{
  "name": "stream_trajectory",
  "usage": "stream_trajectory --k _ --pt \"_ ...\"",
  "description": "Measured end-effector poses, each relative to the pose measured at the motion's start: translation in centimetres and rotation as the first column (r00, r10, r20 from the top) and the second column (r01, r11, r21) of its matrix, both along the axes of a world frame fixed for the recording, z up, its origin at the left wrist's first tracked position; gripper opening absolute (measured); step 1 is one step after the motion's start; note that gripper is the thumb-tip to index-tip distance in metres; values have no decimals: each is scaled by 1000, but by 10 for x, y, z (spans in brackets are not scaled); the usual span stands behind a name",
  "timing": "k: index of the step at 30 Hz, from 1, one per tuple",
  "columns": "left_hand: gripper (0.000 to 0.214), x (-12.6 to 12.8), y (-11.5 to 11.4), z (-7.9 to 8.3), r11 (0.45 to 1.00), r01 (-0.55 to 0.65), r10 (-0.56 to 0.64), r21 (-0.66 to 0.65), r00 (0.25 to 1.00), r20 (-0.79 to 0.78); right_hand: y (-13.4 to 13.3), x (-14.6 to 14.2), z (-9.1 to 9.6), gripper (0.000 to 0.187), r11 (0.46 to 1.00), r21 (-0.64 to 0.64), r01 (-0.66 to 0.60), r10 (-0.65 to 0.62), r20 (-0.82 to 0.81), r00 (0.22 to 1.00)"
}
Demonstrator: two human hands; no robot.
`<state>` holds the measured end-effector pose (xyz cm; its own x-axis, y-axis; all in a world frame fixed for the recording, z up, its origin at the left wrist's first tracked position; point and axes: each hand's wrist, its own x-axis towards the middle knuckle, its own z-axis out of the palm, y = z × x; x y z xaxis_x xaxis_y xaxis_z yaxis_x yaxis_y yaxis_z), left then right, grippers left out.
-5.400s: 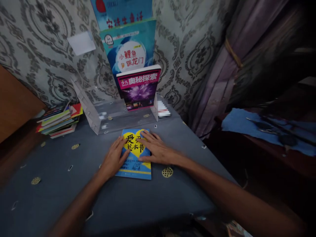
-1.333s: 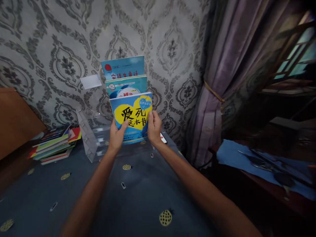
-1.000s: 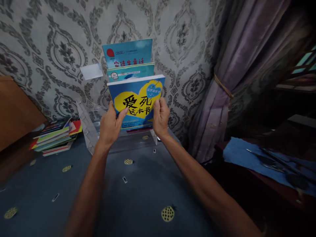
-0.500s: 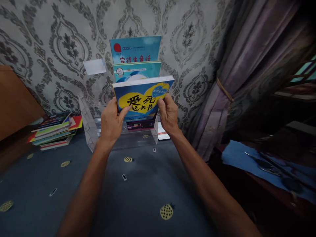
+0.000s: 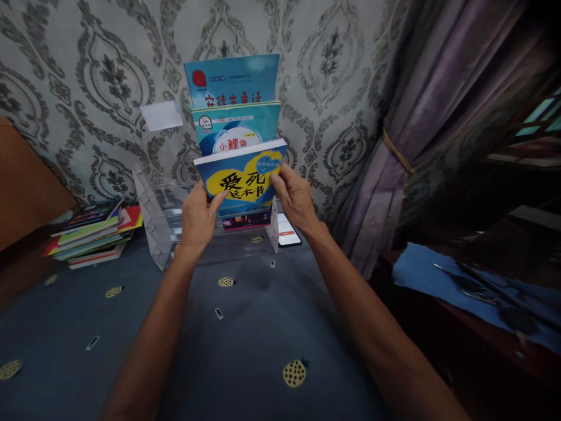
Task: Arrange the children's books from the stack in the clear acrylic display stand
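Note:
A blue book with a yellow heart on its cover (image 5: pixel 241 178) is held tilted between both my hands. My left hand (image 5: pixel 199 216) grips its left edge, thumb on the front. At the right edge, my right hand (image 5: pixel 294 196) pinches it, thumb over the cover; the fingers behind are hidden. Behind it stand a teal book (image 5: pixel 263 123) and, taller at the back, a blue book with red lettering (image 5: pixel 245 76). These are in a clear stepped display rack (image 5: pixel 153 225) against the wall. Low in the rack, below the held book, a dark book (image 5: pixel 248 220) shows in part.
A pile of books (image 5: pixel 94 234) lies on the blue tablecloth (image 5: pixel 245 362) at left. A phone (image 5: pixel 288 231) rests by the rack's right side. A curtain (image 5: pixel 377 204) hangs at right, beside scissors on a blue cloth (image 5: pixel 421 272). A white card (image 5: pixel 161 116) is above the rack's left.
Both hands have lowered the held book slightly, its right side shifting left. More of the teal book's cover shows behind it. The view has shifted a little.

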<state>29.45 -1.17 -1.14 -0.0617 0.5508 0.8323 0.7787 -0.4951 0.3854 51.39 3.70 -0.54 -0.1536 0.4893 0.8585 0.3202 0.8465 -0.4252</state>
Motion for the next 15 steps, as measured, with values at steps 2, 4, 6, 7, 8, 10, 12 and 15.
stream_trajectory --k 2,4,6,7,8,10,12,15 --pt "28 -1 1 -1 1000 -16 16 -8 1000 -8 -1 1 1 42 1000 -9 -1 1 13 1000" --pt "28 -2 2 -2 999 -36 36 -8 999 -32 0 2 1 41 1000 -19 -12 12 25 1000" --pt "28 -3 3 -3 998 -57 57 3 997 -59 1 3 2 40 999 -36 -33 34 37 999" --pt "28 -3 3 -3 998 -67 68 12 995 -71 1 4 1 40 998 -44 -43 45 41 998" --pt "28 -3 4 -4 997 -76 78 22 994 -80 2 4 1 39 998 -50 -49 51 44 998" --pt "27 -3 5 -5 995 -88 92 42 992 -90 4 4 0 39 997 -57 -51 53 46 998" --pt "25 -3 6 -6 994 -93 97 51 991 -93 6 4 -1 39 997 -66 -44 47 50 998" --pt "20 -3 7 -9 994 -101 104 41 990 -95 9 5 -2 42 997 -80 -22 26 60 998"
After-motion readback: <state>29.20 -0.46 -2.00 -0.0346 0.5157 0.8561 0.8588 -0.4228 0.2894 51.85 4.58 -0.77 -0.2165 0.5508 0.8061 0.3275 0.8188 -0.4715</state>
